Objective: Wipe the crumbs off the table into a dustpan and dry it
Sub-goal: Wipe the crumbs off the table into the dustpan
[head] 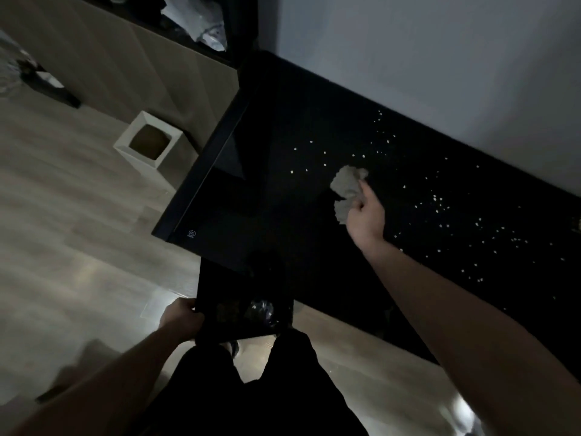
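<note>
I see the crumbs point(438, 202) as pale specks scattered over the black table point(283, 196), mostly in the right half of the frame, from the upper centre down toward the right edge. Just left of the densest patch, at centre right, a crumpled grey cloth point(347, 188) sits on the tabletop, gripped by my right hand point(367, 217). The fingers curl around the wad, the index finger lying along its right side, the back of the hand facing the camera. That arm reaches in from the lower right corner, nearly straight, slanting up and left.

At bottom centre, a dark dustpan point(242, 297) is held just under the table's near edge, its far end tucked beneath the tabletop. My left hand point(180, 319) holds its left rim, thumb on top and fingers wrapped underneath, the forearm coming up from the lower left corner. Some glinting debris lies inside the pan.

In the upper left, a white square bin point(147, 140) stands on the wooden floor point(63, 199).
</note>
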